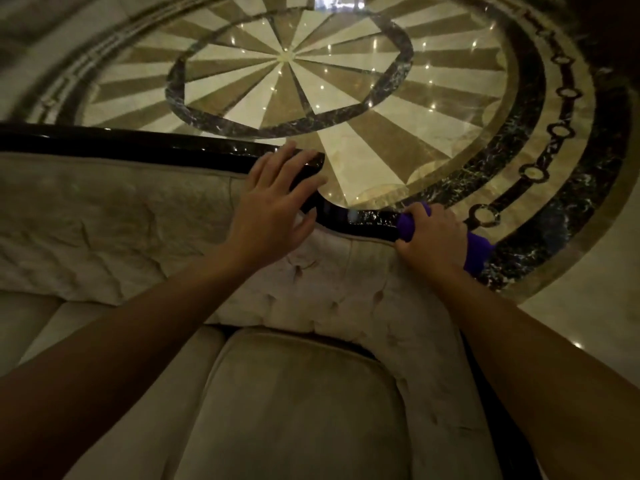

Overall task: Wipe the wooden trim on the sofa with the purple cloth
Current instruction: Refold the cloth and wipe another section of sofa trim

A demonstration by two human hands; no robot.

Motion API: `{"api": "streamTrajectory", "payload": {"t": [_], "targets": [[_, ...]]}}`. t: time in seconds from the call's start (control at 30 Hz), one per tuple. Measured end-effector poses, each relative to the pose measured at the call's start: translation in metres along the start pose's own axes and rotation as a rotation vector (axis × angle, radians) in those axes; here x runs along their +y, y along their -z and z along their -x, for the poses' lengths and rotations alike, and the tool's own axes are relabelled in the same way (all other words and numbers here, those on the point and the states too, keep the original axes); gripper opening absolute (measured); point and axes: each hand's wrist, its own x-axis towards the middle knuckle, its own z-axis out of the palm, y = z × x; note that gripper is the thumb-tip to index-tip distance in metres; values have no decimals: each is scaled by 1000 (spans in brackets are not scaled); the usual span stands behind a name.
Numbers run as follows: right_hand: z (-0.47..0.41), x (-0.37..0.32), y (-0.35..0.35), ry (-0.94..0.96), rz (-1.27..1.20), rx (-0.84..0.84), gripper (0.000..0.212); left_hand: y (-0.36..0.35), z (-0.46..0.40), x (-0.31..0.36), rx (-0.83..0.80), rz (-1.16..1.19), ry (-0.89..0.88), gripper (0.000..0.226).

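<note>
Beige seat cushion (pixel 294 410) in foreground w/ tufted sofa back (pixel 329 296) beyond. Right hand (pixel 433 237) closes on purple cloth (pixel 479 252), pressed to dark wooden trim (pixel 367 220). Left hand (pixel 273 206), fingers spread & empty, rests on trim. Patterned marble floor (pixel 294 57) behind.

At your 12 o'clock you see a marble floor (pixel 571 289) with a round medallion (pixel 289 57) of light and brown rays. A dark ring (pixel 391 98) closes the rays, and a wider dark band with small circles (pixel 561 133) curves at 2 o'clock. Small light reflections (pixel 320 86) shine on the stone.
</note>
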Motion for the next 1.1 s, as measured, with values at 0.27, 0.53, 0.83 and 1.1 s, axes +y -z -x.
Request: {"api": "streamTrajectory", "payload": {"t": [0.27, 0.53, 0.83, 1.1], "targets": [[-8, 17, -13, 121, 10, 102, 62, -47, -14, -50, -14, -224, -19, 74], [-17, 3, -15, 185, -5, 85, 66, -57, -14, -57, 52, -220, -59, 77], [-50, -93, -27, 331, -1, -83, 60, -59, -15, -59, 33, -233, -61, 77], [-61, -132, -32, 226, -666, -126, 55, -60, -16, -61, 54, -239, -68, 72]]}}
